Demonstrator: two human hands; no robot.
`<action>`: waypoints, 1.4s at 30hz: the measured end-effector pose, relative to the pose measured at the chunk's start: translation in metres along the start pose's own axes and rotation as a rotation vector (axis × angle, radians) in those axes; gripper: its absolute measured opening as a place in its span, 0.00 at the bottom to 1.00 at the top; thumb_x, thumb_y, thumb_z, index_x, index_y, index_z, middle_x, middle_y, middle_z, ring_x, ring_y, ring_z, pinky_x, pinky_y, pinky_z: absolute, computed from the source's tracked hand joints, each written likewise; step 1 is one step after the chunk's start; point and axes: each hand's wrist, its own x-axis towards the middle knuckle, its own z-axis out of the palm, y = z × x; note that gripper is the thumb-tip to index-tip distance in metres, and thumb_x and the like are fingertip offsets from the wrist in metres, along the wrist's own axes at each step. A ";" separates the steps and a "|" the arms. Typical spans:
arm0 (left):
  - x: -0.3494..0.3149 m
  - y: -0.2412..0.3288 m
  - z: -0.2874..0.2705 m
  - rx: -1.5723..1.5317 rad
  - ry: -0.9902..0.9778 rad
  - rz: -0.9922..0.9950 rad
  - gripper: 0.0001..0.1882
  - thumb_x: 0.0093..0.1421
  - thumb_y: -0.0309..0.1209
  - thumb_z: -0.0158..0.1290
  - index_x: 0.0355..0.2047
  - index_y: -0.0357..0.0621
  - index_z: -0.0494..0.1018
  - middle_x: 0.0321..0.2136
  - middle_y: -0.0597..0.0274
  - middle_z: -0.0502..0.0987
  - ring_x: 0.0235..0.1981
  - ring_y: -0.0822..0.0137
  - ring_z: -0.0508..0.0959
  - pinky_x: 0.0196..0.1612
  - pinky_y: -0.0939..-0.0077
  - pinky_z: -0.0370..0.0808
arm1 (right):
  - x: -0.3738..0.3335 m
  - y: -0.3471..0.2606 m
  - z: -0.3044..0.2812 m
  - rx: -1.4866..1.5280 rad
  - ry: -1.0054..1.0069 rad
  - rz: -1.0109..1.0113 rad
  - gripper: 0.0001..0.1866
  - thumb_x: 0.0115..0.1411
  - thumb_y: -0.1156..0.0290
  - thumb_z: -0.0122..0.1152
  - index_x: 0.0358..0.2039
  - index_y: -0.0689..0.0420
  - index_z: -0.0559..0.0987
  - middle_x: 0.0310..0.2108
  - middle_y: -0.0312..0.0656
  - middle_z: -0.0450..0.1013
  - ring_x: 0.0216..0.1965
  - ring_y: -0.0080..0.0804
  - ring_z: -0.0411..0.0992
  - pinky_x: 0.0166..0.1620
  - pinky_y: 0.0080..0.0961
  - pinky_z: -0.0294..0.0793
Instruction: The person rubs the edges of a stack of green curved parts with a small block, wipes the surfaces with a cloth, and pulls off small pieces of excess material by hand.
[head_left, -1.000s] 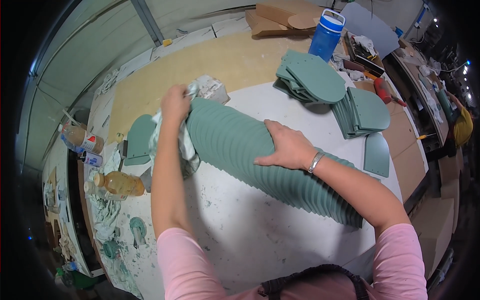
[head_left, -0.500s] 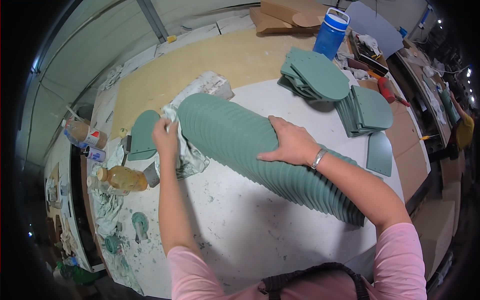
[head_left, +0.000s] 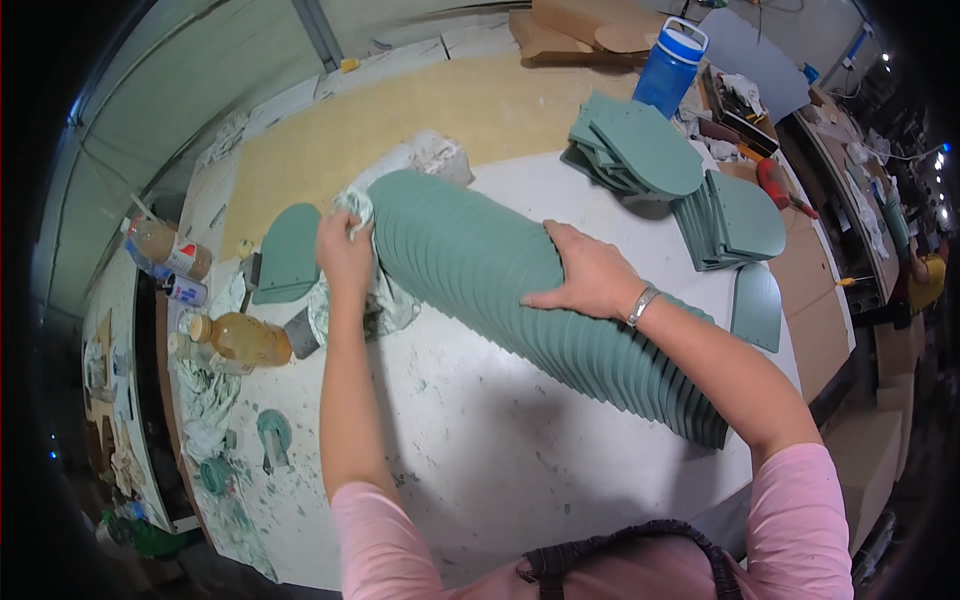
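Note:
A long slanted row of green round-ended panels, leaning one on another, stretches across the middle of the white table. At the row's far left end, my left hand grips a white, green-stained rag, with its fingers bunched against the end panel. Part of the cloth hangs down beside the row. My right hand lies over the middle of the row, thumb spread away from the other fingers. Left of the rag rests a separate flat green panel.
Several green panels lie in a pile and a leaning stack at the far right, near a blue bottle. On the left are a bottle of amber liquid, dark blocks and a tape roll. Behind the row sits a cloth-covered block.
My left hand has moved slightly up and right with the rag, to the upper edge of the end panel. My right hand stays on the row. The whole view has shifted a little.

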 end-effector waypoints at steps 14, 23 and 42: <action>-0.027 0.012 -0.024 -0.105 0.057 0.001 0.06 0.55 0.25 0.58 0.30 0.38 0.71 0.33 0.49 0.72 0.37 0.47 0.74 0.41 0.60 0.70 | 0.001 -0.008 0.004 -0.015 0.008 -0.012 0.54 0.43 0.43 0.71 0.63 0.67 0.63 0.55 0.60 0.70 0.54 0.53 0.72 0.57 0.37 0.71; -0.142 0.012 -0.005 -0.094 -0.184 -0.052 0.07 0.58 0.26 0.57 0.34 0.37 0.72 0.33 0.49 0.74 0.40 0.47 0.75 0.44 0.63 0.71 | 0.000 -0.007 -0.002 -0.018 -0.032 0.046 0.54 0.44 0.43 0.70 0.63 0.66 0.63 0.57 0.61 0.69 0.54 0.54 0.72 0.58 0.37 0.71; -0.073 0.046 -0.028 -0.324 0.109 -0.166 0.10 0.56 0.25 0.59 0.39 0.38 0.76 0.39 0.52 0.77 0.41 0.53 0.77 0.49 0.64 0.72 | 0.001 -0.006 0.004 -0.013 0.024 -0.021 0.51 0.44 0.41 0.70 0.59 0.66 0.66 0.53 0.62 0.71 0.51 0.56 0.73 0.55 0.39 0.72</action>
